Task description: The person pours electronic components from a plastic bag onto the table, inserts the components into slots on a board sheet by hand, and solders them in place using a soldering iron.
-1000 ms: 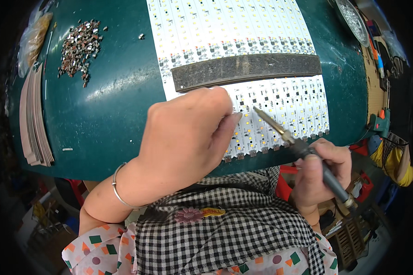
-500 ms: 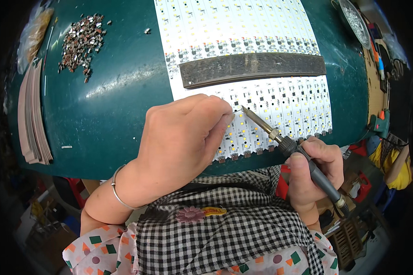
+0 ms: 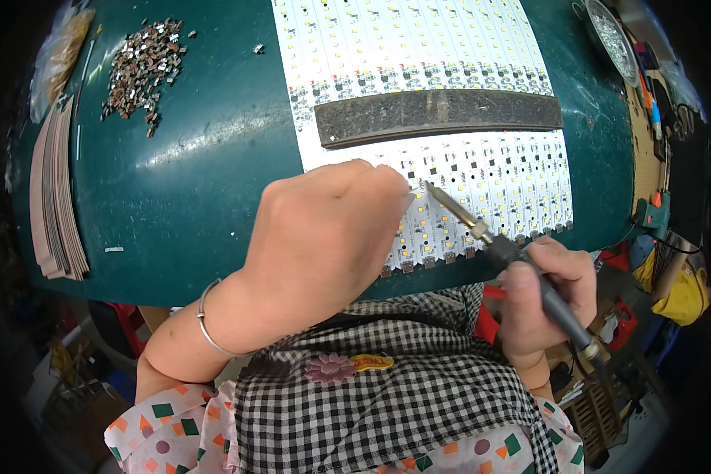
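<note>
My right hand [image 3: 549,294] grips a soldering iron [image 3: 507,254] by its dark handle, with the tip pointing up and left over the white LED circuit boards [image 3: 419,47]. Closed in a pinch, my left hand [image 3: 324,237] hovers over the boards' near left part. A short end of thin solder wire [image 3: 416,188] pokes out from its fingertips, close to the iron's tip; whether they touch I cannot tell. The boards lie side by side in a wide sheet, dotted with yellowish LEDs and black chips. Across them rests a long dark bar [image 3: 438,112].
Far left on the green table [image 3: 189,229] are a heap of small metal-and-brown parts [image 3: 146,71], a stack of pinkish strips [image 3: 55,205] and a plastic bag [image 3: 59,55]. A metal bowl [image 3: 608,39] stands far right, near tools [image 3: 656,118] at the edge.
Both hands have shifted slightly to the right, the iron's tip along with them. The solder wire's end shows shorter beyond my left fingers. The boards and bar appear nearly unmoved.
</note>
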A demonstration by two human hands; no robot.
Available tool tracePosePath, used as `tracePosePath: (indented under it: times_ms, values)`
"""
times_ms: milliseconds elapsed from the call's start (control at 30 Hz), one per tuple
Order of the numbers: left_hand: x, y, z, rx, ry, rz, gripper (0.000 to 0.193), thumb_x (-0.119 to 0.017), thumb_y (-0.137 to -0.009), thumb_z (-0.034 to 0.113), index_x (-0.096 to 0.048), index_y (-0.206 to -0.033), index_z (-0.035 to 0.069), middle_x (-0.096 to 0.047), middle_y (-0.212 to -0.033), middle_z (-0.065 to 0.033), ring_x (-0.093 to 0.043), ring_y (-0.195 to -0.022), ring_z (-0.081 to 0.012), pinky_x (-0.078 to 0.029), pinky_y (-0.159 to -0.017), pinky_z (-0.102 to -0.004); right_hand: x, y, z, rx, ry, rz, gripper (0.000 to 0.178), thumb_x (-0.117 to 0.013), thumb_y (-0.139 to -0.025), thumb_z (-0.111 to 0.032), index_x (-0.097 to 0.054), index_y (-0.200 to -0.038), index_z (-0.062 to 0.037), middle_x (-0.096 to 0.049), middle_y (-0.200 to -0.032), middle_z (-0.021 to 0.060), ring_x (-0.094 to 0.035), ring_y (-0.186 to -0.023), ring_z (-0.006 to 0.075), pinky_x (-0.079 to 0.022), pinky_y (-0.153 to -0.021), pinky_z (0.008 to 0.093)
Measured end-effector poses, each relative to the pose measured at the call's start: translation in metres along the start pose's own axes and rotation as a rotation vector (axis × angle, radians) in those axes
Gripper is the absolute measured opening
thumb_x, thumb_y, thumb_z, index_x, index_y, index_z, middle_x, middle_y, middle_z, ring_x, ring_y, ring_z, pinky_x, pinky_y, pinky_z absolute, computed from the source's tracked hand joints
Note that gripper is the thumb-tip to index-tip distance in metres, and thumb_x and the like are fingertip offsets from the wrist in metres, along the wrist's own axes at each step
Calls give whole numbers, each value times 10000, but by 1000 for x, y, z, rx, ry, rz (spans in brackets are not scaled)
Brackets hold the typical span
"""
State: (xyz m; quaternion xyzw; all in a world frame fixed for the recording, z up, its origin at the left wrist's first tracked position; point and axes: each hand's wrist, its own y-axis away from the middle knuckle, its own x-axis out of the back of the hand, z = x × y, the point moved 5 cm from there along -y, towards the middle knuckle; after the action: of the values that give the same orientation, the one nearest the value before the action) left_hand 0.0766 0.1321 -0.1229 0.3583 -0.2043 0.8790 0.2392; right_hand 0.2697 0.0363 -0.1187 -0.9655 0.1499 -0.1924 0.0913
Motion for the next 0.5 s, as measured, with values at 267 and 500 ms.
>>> tracePosePath:
  times_ms: [267,500]
  values:
    - [15,8,-13,121,138,44,105,-700,-781,-68,-639,-844,-9,-619,-757,-57,-539,-583,-49,-410,-500,-197,4,3,6,-92,-165,70,275,-756,-778,-17,-571,-979,13,-600,-766,70,-486,-630,74,-392,-574,227]
    - [11,14,-12,103,127,54,123,-696,-770,-71,-676,-867,3,-650,-738,-86,-593,-567,-119,-452,-507,-228,-11,4,2,-95,-112,-52,296,-758,-772,22,-575,-1002,-14,-591,-766,58,-492,-622,75,-393,-582,219]
